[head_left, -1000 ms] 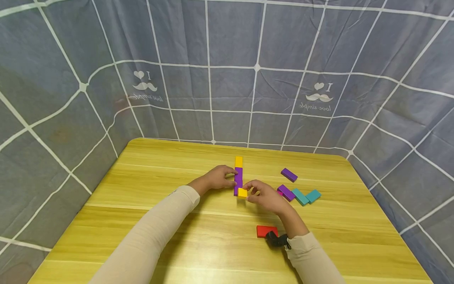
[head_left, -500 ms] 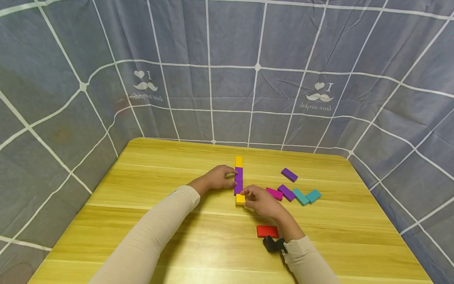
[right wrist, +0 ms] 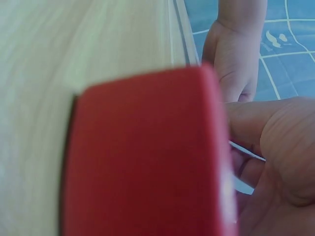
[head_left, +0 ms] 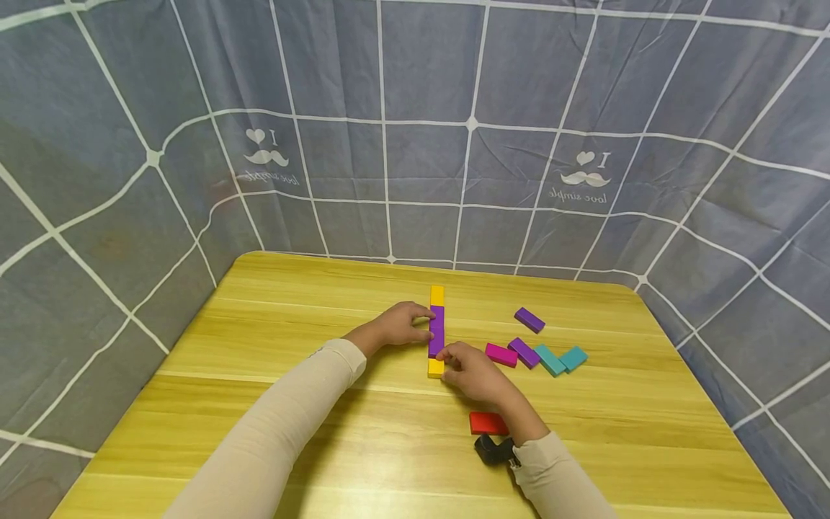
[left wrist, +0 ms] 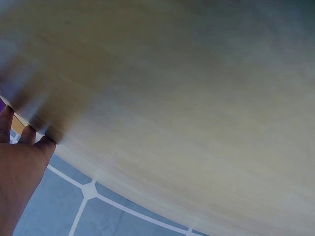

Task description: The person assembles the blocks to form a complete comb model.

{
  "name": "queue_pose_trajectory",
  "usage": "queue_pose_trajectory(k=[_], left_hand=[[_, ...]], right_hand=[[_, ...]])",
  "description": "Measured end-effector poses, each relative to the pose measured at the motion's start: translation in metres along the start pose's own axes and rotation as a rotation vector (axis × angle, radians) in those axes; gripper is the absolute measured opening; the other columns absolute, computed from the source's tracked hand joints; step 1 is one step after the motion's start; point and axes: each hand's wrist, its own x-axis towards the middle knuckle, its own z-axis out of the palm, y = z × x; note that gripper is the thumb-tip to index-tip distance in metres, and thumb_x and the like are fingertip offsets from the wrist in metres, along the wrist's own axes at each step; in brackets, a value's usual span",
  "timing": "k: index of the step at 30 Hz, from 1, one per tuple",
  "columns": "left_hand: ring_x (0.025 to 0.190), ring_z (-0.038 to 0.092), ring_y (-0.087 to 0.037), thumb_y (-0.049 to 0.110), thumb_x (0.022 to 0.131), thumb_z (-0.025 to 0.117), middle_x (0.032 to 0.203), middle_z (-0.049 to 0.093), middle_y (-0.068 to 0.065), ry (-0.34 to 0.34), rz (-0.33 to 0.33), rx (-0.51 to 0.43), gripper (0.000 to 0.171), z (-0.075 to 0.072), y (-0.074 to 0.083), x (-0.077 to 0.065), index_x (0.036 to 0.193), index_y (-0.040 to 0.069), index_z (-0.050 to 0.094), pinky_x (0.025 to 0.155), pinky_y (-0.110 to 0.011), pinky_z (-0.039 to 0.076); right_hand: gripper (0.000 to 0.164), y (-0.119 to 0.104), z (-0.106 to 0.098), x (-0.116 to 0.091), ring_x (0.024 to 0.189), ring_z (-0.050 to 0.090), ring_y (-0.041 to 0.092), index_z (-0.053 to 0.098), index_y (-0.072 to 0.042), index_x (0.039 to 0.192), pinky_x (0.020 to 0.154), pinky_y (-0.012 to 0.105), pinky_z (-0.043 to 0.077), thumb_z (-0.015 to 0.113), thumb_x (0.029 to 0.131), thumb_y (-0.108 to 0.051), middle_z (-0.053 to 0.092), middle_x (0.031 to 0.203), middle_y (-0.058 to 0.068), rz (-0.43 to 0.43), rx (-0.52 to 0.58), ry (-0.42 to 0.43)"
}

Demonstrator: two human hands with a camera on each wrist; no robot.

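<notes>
Two yellow blocks [head_left: 437, 295], both in the row [head_left: 436, 342]. Four purple blocks [head_left: 529, 320]: two loose, plus seemingly two in the row, with only a faint seam to count by. Two teal blocks [head_left: 550, 360]. One pink block [head_left: 501, 355]. One red block [head_left: 488, 423], counted once across the head and right wrist views. Making ten blocks in all, on that reading: four in the row, six loose. One worktop [head_left: 363, 461]. Two hands: one left hand [head_left: 398, 324], one right hand [head_left: 476, 371]. Two pale sleeves [head_left: 272, 432]. One black gadget [head_left: 493, 450]. Two printed slogans [head_left: 578, 195] on the curtain [head_left: 428, 72], each with one heart [head_left: 255, 136] and one moustache [head_left: 266, 158].
</notes>
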Motion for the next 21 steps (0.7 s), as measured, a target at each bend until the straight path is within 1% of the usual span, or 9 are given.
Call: queue_pose_trajectory(k=[4, 9, 14, 21], left_hand=[[0.134, 0.046, -0.029, 0.029, 0.093, 0.07, 0.141, 0.056, -0.012, -0.004, -0.01, -0.004, 0.049, -0.0002, 0.0003, -0.0004, 0.135, 0.008, 0.061, 0.114, -0.042, 0.032], [0.135, 0.045, -0.029, 0.029, 0.093, 0.069, 0.142, 0.055, -0.012, -0.01, -0.022, -0.006, 0.049, -0.0008, 0.0011, -0.001, 0.136, 0.008, 0.061, 0.114, -0.041, 0.031], [0.134, 0.046, -0.029, 0.029, 0.093, 0.07, 0.141, 0.056, -0.012, -0.008, -0.018, -0.004, 0.049, -0.0009, 0.0014, -0.0012, 0.136, 0.008, 0.061, 0.114, -0.041, 0.031], [0.132, 0.048, -0.03, 0.027, 0.092, 0.07, 0.139, 0.057, -0.013, -0.007, 0.007, -0.017, 0.049, -0.0001, 0.0008, -0.0007, 0.135, 0.005, 0.061, 0.113, -0.041, 0.033]], right_hand=[[0.019, 0.0001, 0.0011, 0.0001, 0.087, 0.053, 0.021, 0.066, -0.007, 0.108, 0.082, 0.039, 0.047, 0.069, 0.09, -0.003, 0.059, 0.097, 0.003, -0.017, -0.002, 0.001], [0.016, -0.0002, 0.0028, 0.0008, 0.089, 0.054, 0.02, 0.067, -0.007, 0.106, 0.084, 0.04, 0.048, 0.069, 0.091, -0.006, 0.06, 0.098, 0.003, -0.03, -0.018, 0.017], [0.013, 0.0013, 0.0055, 0.0023, 0.087, 0.054, 0.018, 0.068, -0.008, 0.104, 0.082, 0.039, 0.048, 0.069, 0.091, -0.005, 0.06, 0.095, 0.001, -0.037, -0.031, 0.038], [0.013, 0.0008, 0.0069, 0.0027, 0.084, 0.054, 0.018, 0.068, -0.009, 0.104, 0.08, 0.037, 0.048, 0.069, 0.091, -0.005, 0.058, 0.093, 0.0, -0.017, -0.033, 0.056]])
